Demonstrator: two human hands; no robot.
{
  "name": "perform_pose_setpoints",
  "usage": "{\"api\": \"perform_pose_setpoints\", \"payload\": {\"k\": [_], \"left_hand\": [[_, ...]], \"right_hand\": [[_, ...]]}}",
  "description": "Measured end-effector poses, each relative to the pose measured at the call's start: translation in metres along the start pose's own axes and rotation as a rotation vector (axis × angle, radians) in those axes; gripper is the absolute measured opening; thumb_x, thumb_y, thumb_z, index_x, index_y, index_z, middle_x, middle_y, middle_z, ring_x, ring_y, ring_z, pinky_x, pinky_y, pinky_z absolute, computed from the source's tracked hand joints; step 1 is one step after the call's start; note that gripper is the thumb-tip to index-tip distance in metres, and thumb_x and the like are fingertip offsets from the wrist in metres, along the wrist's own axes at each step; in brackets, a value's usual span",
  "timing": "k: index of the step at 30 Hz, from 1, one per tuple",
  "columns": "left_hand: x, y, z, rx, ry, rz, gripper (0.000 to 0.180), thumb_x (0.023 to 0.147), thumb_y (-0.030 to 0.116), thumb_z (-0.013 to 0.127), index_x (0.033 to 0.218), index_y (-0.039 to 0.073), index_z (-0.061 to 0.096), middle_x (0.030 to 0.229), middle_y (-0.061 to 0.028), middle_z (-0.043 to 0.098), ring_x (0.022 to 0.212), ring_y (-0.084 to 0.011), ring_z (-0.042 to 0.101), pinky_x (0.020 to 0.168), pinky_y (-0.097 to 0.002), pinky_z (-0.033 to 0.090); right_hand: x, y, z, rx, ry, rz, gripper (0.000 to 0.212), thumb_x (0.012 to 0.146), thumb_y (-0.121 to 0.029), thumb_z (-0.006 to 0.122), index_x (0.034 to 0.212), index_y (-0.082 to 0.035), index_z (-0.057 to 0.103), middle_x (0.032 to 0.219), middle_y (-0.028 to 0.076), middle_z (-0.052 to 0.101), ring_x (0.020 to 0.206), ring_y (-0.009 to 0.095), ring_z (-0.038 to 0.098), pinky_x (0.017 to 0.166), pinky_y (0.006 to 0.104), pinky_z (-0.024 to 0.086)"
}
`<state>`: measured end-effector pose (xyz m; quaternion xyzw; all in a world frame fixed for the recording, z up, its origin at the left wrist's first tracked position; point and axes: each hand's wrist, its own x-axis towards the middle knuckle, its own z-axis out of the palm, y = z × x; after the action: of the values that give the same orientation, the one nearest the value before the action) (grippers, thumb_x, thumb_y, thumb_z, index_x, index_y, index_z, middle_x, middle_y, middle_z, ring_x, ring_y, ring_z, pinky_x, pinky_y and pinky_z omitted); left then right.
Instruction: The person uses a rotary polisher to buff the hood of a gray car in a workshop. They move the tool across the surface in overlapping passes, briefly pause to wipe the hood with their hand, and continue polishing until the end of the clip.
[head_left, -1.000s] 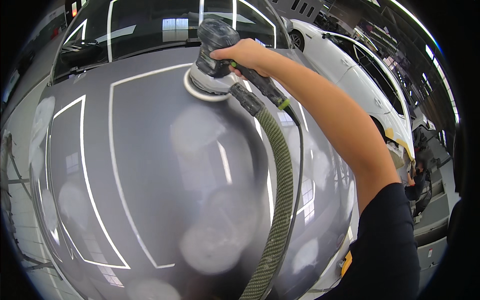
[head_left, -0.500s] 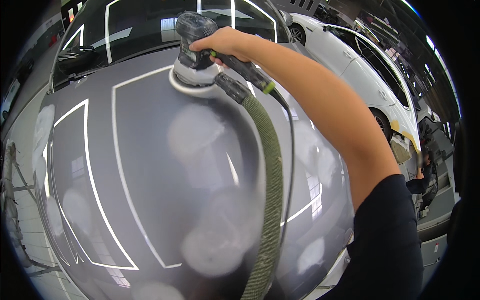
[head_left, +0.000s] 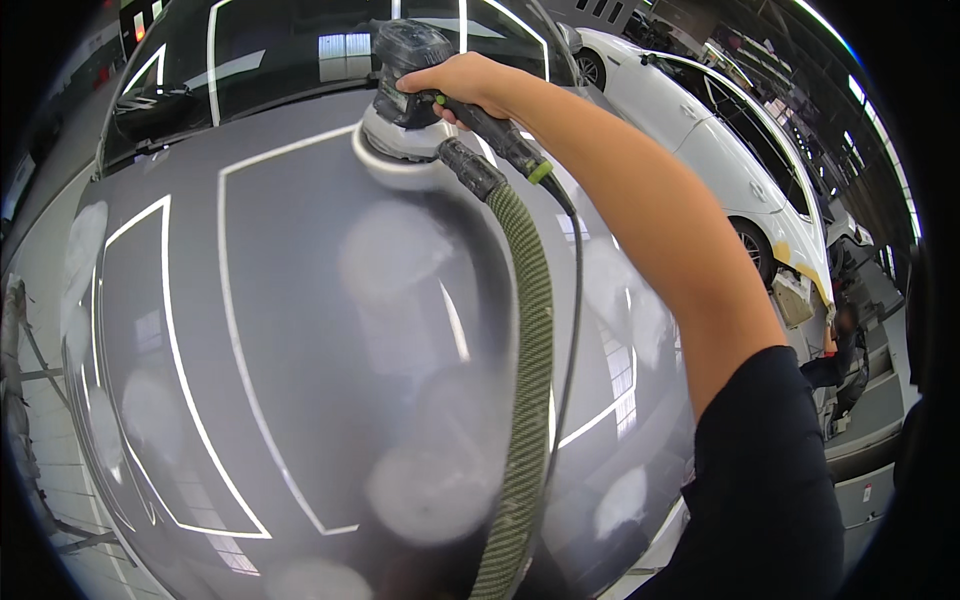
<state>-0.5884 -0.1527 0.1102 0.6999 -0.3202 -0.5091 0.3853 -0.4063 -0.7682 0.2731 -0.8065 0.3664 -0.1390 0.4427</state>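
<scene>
My right hand (head_left: 455, 85) is closed around a black orbital sander (head_left: 405, 80) with a pale round pad. The pad rests on the grey car hood (head_left: 290, 340), near its far edge below the windshield. From the sander's rear a ribbed green dust hose (head_left: 525, 350) and a thin black cable (head_left: 578, 300) run down across the hood towards me. Several dull whitish sanded patches (head_left: 430, 490) mark the glossy surface, one of them (head_left: 395, 250) just on the near side of the pad. My left hand is out of view.
Behind the hood rises the dark windshield (head_left: 290, 60), with a side mirror (head_left: 152, 113) at its left. A white car (head_left: 690, 120) with yellowish patches stands at the right. Beyond my sleeve, another person (head_left: 845, 350) is close to that car's end.
My right hand has shifted the sander slightly to the right along the far part of the hood. The hose has swung a little left at its lower end.
</scene>
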Motion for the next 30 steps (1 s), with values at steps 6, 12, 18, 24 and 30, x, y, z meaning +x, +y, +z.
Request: {"api": "perform_pose_setpoints", "payload": {"k": [6,12,18,24,30], "left_hand": [[-0.008,-0.016,-0.003,-0.149,0.057,0.014,0.056,0.07,0.017,0.089,0.119,0.001,0.065,0.114,-0.0196,0.068,0.106,-0.037,0.066,0.093,-0.044,0.051],[0.001,0.017,0.003,-0.026,0.043,0.073,0.053,0.066,0.019,0.093,0.11,0.001,0.07,0.105,-0.0157,0.073,0.097,-0.0322,0.069,0.088,-0.0413,0.053],[-0.012,0.027,-0.003,-0.022,0.101,-0.012,0.055,0.066,0.018,0.093,0.113,0.002,0.07,0.109,-0.0159,0.072,0.099,-0.0321,0.069,0.087,-0.0409,0.054],[-0.011,0.022,-0.02,0.034,0.034,0.068,0.057,0.065,0.016,0.092,0.114,0.0,0.069,0.105,-0.0173,0.072,0.095,-0.0292,0.07,0.084,-0.0397,0.055],[-0.022,0.034,-0.013,0.011,0.143,0.064,0.06,0.066,0.017,0.091,0.119,0.0,0.067,0.108,-0.0199,0.071,0.095,-0.0336,0.069,0.086,-0.0418,0.054]], "right_hand": [[-0.024,0.003,-0.014,-0.08,-0.054,0.05,0.035,0.085,-0.035,0.078,0.076,-0.004,0.066,0.057,0.004,0.055,0.045,0.012,0.052,0.042,0.0275,0.045],[-0.046,0.008,-0.024,-0.102,-0.122,0.063,0.035,0.086,-0.036,0.078,0.079,-0.003,0.067,0.061,0.004,0.057,0.045,0.011,0.052,0.044,0.0274,0.045],[-0.023,0.006,-0.026,-0.078,-0.095,0.072,0.037,0.086,-0.035,0.078,0.076,-0.002,0.065,0.058,0.005,0.056,0.045,0.013,0.053,0.044,0.0283,0.046],[-0.068,0.013,-0.055,-0.079,-0.101,0.2,0.038,0.084,-0.035,0.081,0.077,-0.001,0.065,0.059,0.006,0.057,0.043,0.015,0.053,0.04,0.0297,0.045],[-0.124,0.033,-0.126,-0.019,0.16,0.215,0.037,0.081,-0.032,0.083,0.084,0.002,0.067,0.062,0.007,0.057,0.043,0.014,0.052,0.039,0.0298,0.043]]}}
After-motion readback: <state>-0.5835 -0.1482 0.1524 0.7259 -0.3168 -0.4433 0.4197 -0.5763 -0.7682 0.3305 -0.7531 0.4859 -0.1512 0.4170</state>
